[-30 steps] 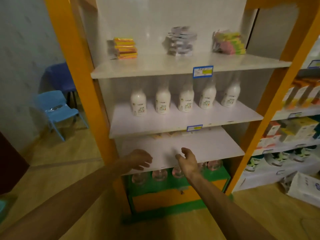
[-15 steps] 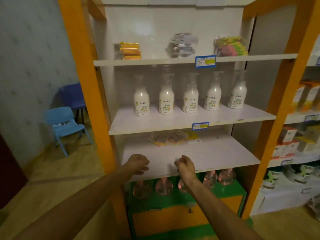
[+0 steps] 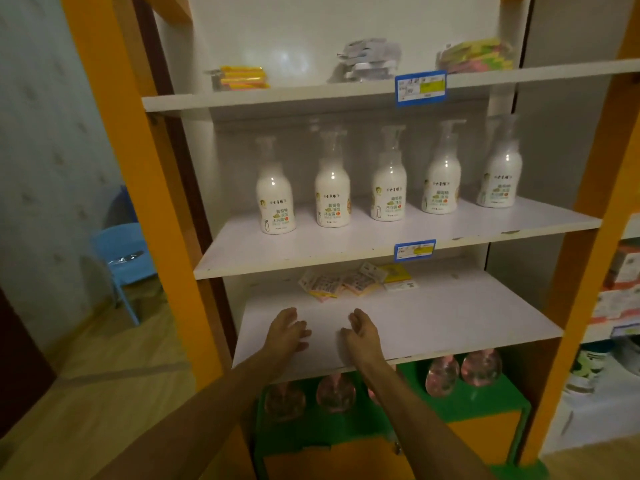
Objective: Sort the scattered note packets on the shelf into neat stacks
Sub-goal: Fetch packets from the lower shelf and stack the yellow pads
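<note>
Head view. Note packets [image 3: 349, 281]: scattered, overlapping, at back edge of third shelf [image 3: 450, 317], centre. Left hand [image 3: 287, 332], right hand [image 3: 362, 332]: near front edge, fingers relaxed, holding nothing, well short of packets. Advice: reach deep, gather by colour, square edges. Packet print blurred; count unclear; rear packets partly hidden under shelf above.

Hands: left hand [image 3: 285, 332] and right hand [image 3: 362, 332] now reach over the shelf [image 3: 450, 318] | fingers uncurled | nearer the note packets [image 3: 346, 282]

Dim, soft view; edges bow, upper shelf perhaps blurred.
</note>
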